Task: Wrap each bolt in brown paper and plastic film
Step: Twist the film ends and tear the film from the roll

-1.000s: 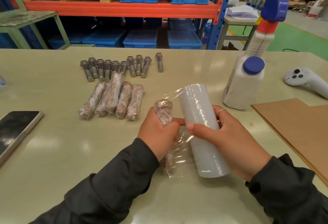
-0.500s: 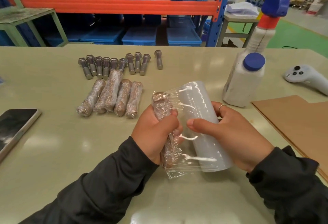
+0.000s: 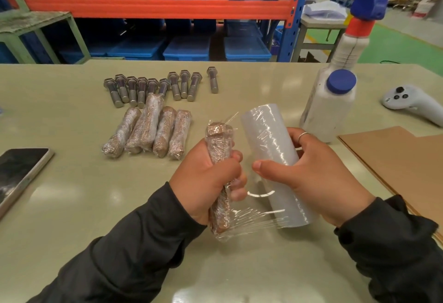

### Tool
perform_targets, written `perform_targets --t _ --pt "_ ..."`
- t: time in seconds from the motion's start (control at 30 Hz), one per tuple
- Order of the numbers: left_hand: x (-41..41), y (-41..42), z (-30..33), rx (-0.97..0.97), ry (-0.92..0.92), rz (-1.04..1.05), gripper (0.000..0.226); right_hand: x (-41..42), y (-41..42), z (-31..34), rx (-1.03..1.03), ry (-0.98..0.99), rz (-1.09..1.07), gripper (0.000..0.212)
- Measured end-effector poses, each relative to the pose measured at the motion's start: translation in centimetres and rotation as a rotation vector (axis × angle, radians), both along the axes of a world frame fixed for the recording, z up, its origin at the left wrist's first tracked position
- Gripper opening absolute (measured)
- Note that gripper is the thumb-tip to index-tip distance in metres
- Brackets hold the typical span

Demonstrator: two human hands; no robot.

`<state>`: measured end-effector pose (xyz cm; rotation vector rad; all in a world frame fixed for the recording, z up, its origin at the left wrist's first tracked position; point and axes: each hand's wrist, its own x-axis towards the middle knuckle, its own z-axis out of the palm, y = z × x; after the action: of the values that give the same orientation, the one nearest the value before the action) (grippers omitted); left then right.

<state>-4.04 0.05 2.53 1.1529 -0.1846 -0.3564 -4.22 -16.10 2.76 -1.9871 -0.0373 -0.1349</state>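
Note:
My left hand (image 3: 208, 180) grips a bolt wrapped in brown paper (image 3: 219, 209), held upright above the table, with clear film around it. My right hand (image 3: 309, 178) holds the roll of plastic film (image 3: 272, 149) beside it. A stretched sheet of film (image 3: 254, 218) joins roll and bolt at the bottom. Several finished wrapped bolts (image 3: 153, 132) lie side by side further back on the left. Behind them several bare steel bolts (image 3: 153, 86) lie in a row. Brown paper sheets (image 3: 398, 166) lie at the right.
A phone (image 3: 19, 173) lies near the table's left edge. A white bottle with a blue cap (image 3: 328, 108) stands at the right, with a taller red-and-blue-topped bottle (image 3: 357, 31) behind it. A white controller (image 3: 412, 103) lies far right. Blue bins and a shelf rack stand beyond the table.
The wrapped bolt and the roll have drawn slightly apart, stretching the film between them. The film now covers more of the bolt.

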Motion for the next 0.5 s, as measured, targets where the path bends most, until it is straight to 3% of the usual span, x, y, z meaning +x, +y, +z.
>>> perform_targets --t 0.1,0.27,0.5 --pt "0.0 0.2 0.2 0.004 0.009 -0.014 0.028 0.1 0.0 0.1 -0.058 -0.004 -0.002 0.068" --pt "0.1 0.6 0.4 0.067 -0.014 -0.067 0.029 0.1 -0.1 0.2 -0.143 -0.016 0.021 0.042" --pt "0.1 1.2 0.4 0.171 -0.063 -0.119 0.031 0.3 -0.5 0.3 -0.229 -0.009 0.027 0.058"
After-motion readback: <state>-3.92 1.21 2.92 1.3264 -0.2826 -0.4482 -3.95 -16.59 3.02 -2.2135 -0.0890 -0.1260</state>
